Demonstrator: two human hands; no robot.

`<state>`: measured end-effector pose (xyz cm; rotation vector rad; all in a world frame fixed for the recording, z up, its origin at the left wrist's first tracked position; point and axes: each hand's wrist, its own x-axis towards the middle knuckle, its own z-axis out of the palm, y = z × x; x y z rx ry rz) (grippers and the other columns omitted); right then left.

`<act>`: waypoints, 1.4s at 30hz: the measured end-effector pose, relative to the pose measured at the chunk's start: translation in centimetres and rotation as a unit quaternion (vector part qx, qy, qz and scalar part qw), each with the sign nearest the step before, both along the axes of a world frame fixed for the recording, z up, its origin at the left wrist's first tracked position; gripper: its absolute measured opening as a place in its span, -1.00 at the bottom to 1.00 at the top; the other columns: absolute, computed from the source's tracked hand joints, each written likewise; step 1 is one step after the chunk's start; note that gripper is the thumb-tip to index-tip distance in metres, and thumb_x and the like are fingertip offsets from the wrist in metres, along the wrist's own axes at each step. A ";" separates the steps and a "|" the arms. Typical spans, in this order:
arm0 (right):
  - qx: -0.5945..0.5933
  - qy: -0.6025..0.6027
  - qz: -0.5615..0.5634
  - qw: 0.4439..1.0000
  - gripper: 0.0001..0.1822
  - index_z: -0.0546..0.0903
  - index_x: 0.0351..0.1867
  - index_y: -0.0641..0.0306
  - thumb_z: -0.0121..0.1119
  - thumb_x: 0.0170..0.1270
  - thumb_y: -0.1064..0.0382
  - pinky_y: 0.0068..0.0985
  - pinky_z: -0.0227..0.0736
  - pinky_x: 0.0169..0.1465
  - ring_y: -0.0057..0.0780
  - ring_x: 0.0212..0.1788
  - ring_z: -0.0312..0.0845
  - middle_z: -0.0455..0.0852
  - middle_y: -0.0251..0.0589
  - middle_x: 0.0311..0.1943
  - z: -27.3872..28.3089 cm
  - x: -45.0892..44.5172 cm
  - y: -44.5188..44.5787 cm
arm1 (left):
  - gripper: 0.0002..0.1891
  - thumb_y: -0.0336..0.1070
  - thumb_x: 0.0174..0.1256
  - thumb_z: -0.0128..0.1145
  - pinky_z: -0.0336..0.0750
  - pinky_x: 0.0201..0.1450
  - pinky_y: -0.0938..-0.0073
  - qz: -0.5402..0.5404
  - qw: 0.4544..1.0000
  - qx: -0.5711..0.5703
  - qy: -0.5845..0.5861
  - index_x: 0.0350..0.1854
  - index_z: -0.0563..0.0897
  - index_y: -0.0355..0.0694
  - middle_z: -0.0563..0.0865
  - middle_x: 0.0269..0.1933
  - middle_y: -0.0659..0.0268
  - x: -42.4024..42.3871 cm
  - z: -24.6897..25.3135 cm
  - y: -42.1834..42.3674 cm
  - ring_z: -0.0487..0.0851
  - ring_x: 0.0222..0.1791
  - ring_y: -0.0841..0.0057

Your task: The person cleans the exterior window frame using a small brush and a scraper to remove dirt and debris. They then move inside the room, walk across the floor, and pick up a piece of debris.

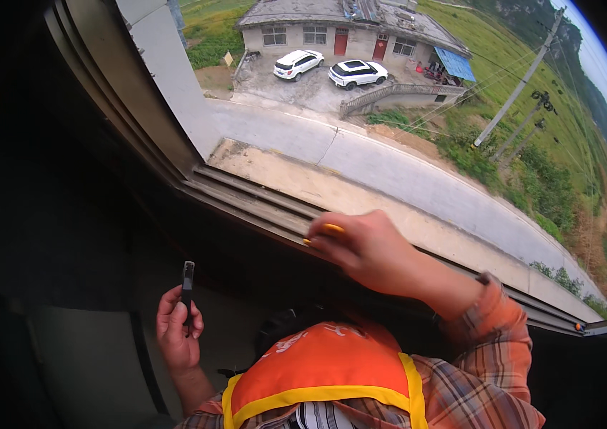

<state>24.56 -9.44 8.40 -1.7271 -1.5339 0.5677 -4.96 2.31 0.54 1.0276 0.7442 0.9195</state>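
My left hand [177, 332] is raised to the lower left, apart from the window. Between its thumb and fingers is a slim dark tool [187, 289] with a clear or shiny upper end; its exact kind cannot be told. At the window, my right hand [376, 252] is bent over the metal sliding track [252, 199], slightly blurred. It pinches a small yellow-orange object [333, 228], mostly hidden by the fingers. Whether that object touches the track cannot be told.
The window frame [137, 102] rises at the left. An orange bit [578, 326] sits near the track's right end. My orange apron [319, 364] with yellow trim bears writing. Outside and below lie a concrete road [303, 134], two white cars [358, 73] and a house [357, 40].
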 end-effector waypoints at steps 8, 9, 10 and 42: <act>0.108 -0.032 0.019 0.993 -0.88 0.56 -0.31 0.25 0.11 0.21 0.26 -0.37 0.47 -0.35 -0.12 -0.46 0.59 0.63 -0.05 -0.54 -2.6 -1.6 10.2 | -0.73 -0.37 0.29 -0.06 0.26 -0.64 0.79 0.019 1.000 -0.007 -0.002 0.02 0.44 -0.29 0.57 -0.44 0.31 -0.4 -1.3 0.1 0.44 -0.61 0.72; 0.120 -0.014 0.020 0.993 -0.88 0.56 -0.31 0.25 0.11 0.21 0.26 -0.38 0.47 -0.35 -0.12 -0.46 0.59 0.63 -0.06 -0.53 -2.6 -1.7 11.0 | -0.73 -0.37 0.29 -0.06 0.26 -0.64 0.79 0.025 1.000 -0.008 -0.001 0.02 0.44 -0.29 0.57 -0.44 0.31 -0.5 -1.5 0.1 0.44 -0.61 0.72; 0.131 -0.007 0.015 0.991 -0.88 0.56 -0.31 0.26 0.10 0.23 0.27 -0.43 0.48 -0.35 -0.22 -0.48 0.61 0.66 -0.10 -0.52 -2.6 -1.7 11.4 | -0.73 -0.37 0.29 -0.06 0.26 -0.64 0.79 0.030 1.000 -0.009 0.000 0.02 0.44 -0.29 0.57 -0.44 0.31 -0.5 -1.7 0.2 0.44 -0.61 0.72; 0.057 -0.032 0.158 0.985 -0.84 0.57 -0.36 0.33 0.03 0.13 0.29 -0.29 0.46 -0.22 0.00 -0.36 0.56 0.63 0.06 -0.47 -8.1 0.6 28.0 | -0.74 -0.37 0.30 -0.07 0.23 -0.65 0.77 0.196 0.978 -0.032 0.062 0.00 0.45 -0.30 0.56 -0.44 0.29 2.3 -7.4 1.3 0.44 -0.61 0.71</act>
